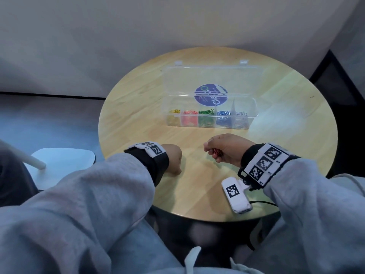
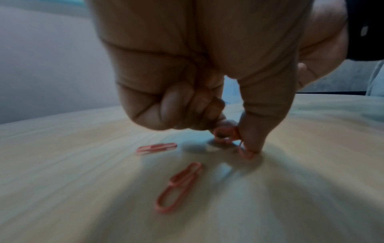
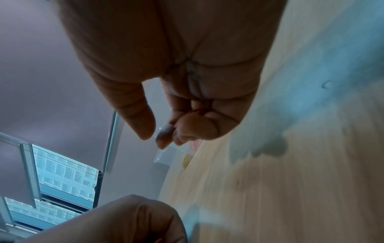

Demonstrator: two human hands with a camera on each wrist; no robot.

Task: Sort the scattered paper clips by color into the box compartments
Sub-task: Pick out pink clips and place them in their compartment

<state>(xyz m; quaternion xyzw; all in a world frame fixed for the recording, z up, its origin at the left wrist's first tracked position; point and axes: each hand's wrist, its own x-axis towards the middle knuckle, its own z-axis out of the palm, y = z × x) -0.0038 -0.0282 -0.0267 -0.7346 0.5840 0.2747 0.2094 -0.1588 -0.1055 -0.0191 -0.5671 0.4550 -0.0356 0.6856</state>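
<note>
Head view: box (image 1: 209, 117) with five compartments toward the table's (image 1: 138, 123) far edge, beyond right hand (image 1: 225, 150) clutching red clips (image 1: 216, 152); left view: left hand (image 2: 207, 98) pinching one clip (image 2: 225, 134), two loose clips (image 2: 178, 187) nearer; right view: fingers (image 3: 187, 128) curled.

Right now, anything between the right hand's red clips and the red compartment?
Nothing visible. The right hand holds red clips above bare table; the box stands open, lid up behind, red compartment uncovered.
</note>
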